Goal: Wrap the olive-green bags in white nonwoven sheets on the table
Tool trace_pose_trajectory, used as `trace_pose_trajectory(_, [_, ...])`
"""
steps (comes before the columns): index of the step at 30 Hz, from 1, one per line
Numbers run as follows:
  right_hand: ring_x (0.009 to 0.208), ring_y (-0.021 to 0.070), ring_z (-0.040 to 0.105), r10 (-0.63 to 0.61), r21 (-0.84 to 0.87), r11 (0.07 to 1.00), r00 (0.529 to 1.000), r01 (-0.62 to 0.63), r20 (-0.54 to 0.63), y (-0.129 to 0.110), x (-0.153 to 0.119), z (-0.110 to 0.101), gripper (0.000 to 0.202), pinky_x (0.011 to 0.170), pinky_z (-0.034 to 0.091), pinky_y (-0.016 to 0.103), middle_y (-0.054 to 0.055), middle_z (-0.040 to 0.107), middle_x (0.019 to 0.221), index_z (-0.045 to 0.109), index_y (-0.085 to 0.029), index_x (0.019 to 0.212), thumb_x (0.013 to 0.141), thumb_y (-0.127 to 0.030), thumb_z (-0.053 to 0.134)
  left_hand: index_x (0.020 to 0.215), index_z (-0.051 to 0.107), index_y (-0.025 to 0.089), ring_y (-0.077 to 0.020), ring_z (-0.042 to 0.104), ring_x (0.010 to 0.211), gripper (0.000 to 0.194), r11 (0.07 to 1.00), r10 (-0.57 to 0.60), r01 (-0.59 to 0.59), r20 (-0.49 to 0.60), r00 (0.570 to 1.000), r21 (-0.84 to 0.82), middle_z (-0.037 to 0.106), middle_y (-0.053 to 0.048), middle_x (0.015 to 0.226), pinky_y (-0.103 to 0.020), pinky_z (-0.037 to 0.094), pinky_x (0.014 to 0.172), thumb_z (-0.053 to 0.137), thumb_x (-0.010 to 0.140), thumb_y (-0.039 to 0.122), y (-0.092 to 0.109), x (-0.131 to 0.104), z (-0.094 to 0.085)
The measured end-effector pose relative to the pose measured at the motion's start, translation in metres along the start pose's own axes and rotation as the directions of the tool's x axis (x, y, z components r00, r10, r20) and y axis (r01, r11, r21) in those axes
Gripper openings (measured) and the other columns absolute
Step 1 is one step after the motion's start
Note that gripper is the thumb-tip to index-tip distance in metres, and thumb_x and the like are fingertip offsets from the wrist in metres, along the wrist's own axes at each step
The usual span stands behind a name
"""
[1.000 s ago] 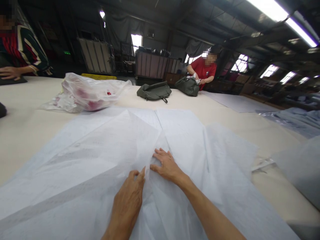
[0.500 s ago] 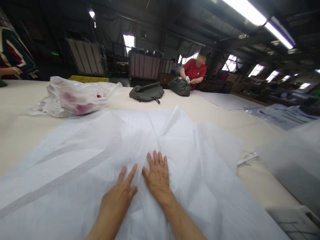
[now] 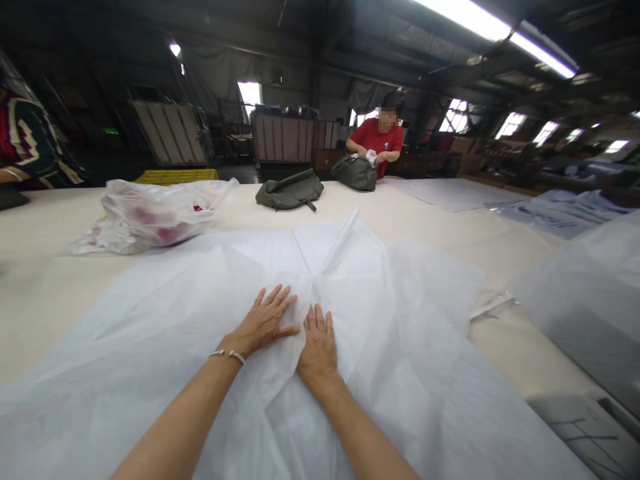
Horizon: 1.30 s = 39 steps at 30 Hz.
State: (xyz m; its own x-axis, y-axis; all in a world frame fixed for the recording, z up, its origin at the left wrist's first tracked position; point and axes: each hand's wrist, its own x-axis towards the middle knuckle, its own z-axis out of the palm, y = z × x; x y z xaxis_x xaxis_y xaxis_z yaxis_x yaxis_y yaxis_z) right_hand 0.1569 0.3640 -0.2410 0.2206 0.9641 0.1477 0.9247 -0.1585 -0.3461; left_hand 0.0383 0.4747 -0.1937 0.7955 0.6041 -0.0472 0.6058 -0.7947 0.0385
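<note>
1. A wide cream table (image 3: pixel 60 300) fills the view, running far to the back of a dim hall.
2. Thin white tissue paper (image 3: pixel 400 347) lies spread over the near part of the table, creased into a ridge that runs away from the hands toward the middle.
3. Further sheets (image 3: pixel 575 280) of the same pale stuff lie at the right edge, apart from the main spread.
4. A clear plastic bag (image 3: pixel 155 213) with red contents sits at the far left of the paper, just beyond its edge.
5. Two olive-green bags lie at the far side: one flat (image 3: pixel 290 190), one (image 3: pixel 356 173) under the hands of a person in a red shirt (image 3: pixel 375 137).
6. A striped sleeve (image 3: pixel 30 143) of another person shows at the left edge.
7. The left hand (image 3: pixel 263 323) lies flat on the paper, fingers spread, gripping nothing; a thin bracelet (image 3: pixel 227 355) circles its wrist.
8. The right hand (image 3: pixel 319 343) rests palm down just beside it, fingers straight, also holding nothing, pressing the paper where the crease begins.
</note>
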Motion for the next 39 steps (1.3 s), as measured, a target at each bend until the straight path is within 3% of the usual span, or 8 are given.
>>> trace_pose_trajectory(3, [0.147,0.0293,0.015,0.008,0.010,1.000,1.000,-0.007,-0.011,0.000,0.000,0.002,0.053,0.120,0.006,0.050,0.011,0.027,0.157,0.044,-0.013,0.144,0.096,-0.036,0.040,0.148,0.031,0.029,-0.0298,0.018,0.146,0.059,0.991,-0.123,0.123,0.005,0.992,-0.052,0.027,-0.006,0.157,-0.061,0.016,0.116,0.046,0.095,0.047,-0.011,0.001,0.017])
trace_pose_trajectory(7, [0.146,0.0295,0.018,0.014,0.043,0.999,0.999,-0.011,-0.053,-0.001,0.001,0.004,0.053,0.120,0.006,0.051,0.011,0.030,0.156,0.042,-0.018,0.146,0.097,-0.040,0.040,0.148,0.033,0.029,-0.0317,0.017,0.146,0.057,0.970,-0.244,0.242,-0.075,0.967,-0.031,0.026,-0.005,0.157,-0.064,0.013,0.115,0.045,0.095,0.047,-0.015,0.007,0.035])
trace_pose_trajectory(14, [0.147,0.0285,0.015,0.036,0.046,0.998,0.999,-0.035,-0.016,-0.002,0.002,0.003,0.058,0.120,0.006,0.051,0.010,0.027,0.157,0.044,-0.019,0.144,0.095,-0.050,0.044,0.147,0.035,0.032,-0.0352,0.020,0.145,0.060,0.973,-0.230,0.228,-0.147,0.962,-0.028,0.028,-0.005,0.156,-0.069,0.015,0.112,0.048,0.092,0.052,-0.023,0.009,0.056])
trace_pose_trajectory(20, [0.147,0.0273,0.014,0.037,0.062,0.997,0.998,-0.034,-0.046,-0.002,0.002,0.005,0.060,0.120,0.005,0.051,0.009,0.028,0.157,0.042,-0.020,0.146,0.096,-0.054,0.041,0.143,0.036,0.042,-0.0380,0.021,0.144,0.059,0.981,-0.195,0.192,-0.119,0.974,-0.036,0.028,-0.002,0.156,-0.073,0.014,0.110,0.052,0.088,0.055,-0.023,0.003,0.055])
trace_pose_trajectory(24, [0.147,0.0283,0.015,0.031,0.055,0.998,0.999,-0.029,-0.041,-0.001,0.002,0.004,0.061,0.120,0.005,0.051,0.010,0.030,0.156,0.043,-0.018,0.145,0.096,-0.055,0.039,0.143,0.036,0.043,-0.0379,0.021,0.144,0.058,0.976,-0.217,0.213,-0.093,0.972,-0.049,0.028,-0.002,0.156,-0.073,0.010,0.110,0.055,0.089,0.052,-0.017,0.006,0.049])
trace_pose_trajectory(31, [0.147,0.0282,0.017,0.028,0.073,0.997,0.998,-0.023,-0.061,-0.001,0.000,0.004,0.058,0.120,0.005,0.049,0.010,0.032,0.155,0.048,-0.017,0.141,0.095,-0.052,0.043,0.141,0.041,0.042,-0.0420,0.024,0.142,0.058,0.977,-0.206,0.201,-0.083,0.975,-0.065,0.031,-0.003,0.155,-0.078,0.014,0.104,0.058,0.087,0.053,-0.011,0.008,0.040])
trace_pose_trajectory(36, [0.146,0.0258,0.021,0.061,0.242,0.969,0.997,-0.049,-0.043,0.004,0.005,0.000,0.053,0.121,0.003,0.047,0.008,0.040,0.151,0.052,-0.018,0.138,0.090,-0.040,0.054,0.140,0.044,0.042,-0.0417,0.024,0.142,0.059,0.973,-0.222,0.216,-0.073,0.972,-0.075,0.032,-0.004,0.155,-0.080,0.013,0.104,0.062,0.084,0.052,-0.012,0.009,0.042])
trace_pose_trajectory(39, [0.142,0.0238,0.032,0.171,0.458,0.868,0.981,-0.192,0.088,0.003,0.021,-0.023,0.047,0.121,0.009,0.047,0.006,0.049,0.145,0.057,-0.019,0.132,0.088,-0.034,0.055,0.140,0.043,0.044,-0.0409,0.023,0.143,0.060,0.967,-0.249,0.244,-0.062,0.967,-0.072,0.031,-0.004,0.155,-0.079,0.014,0.104,0.063,0.084,0.048,-0.010,0.012,0.041])
